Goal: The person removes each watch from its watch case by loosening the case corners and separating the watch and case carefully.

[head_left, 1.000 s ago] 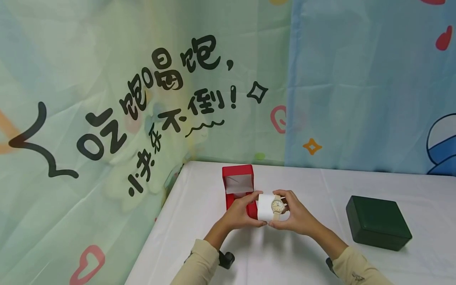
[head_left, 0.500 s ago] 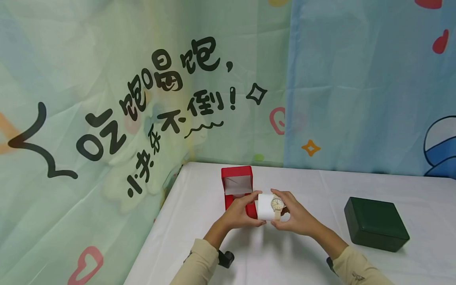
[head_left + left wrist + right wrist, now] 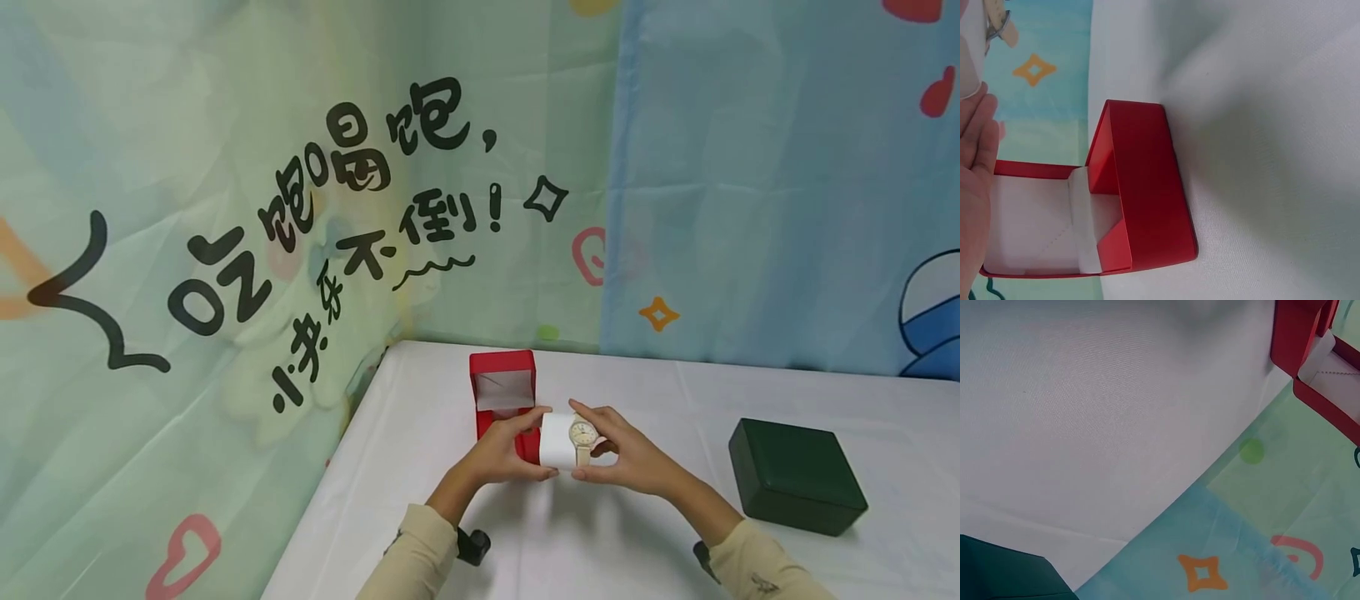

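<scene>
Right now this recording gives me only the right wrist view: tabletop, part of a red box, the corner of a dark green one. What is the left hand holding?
Observer: The left hand grips one end of a white cushion.
Reviewer: Anything near its other end?
Observer: Yes, a watch, its dial facing the head camera.
Reviewer: And the green box, open or shut?
Observer: The head view shows it closed.

Looks smooth and matt on the white cushion (image 3: 557,442), metallic on the buckle (image 3: 1001,26) of the watch (image 3: 582,432). Appears smooth and faintly glossy, like leatherette, on the green box (image 3: 798,473), and smooth and nearly matt on the red box (image 3: 1150,194). Shows finely woven matt cloth over the counter (image 3: 420,400), creased thin fabric on the backdrop (image 3: 735,208).
</scene>
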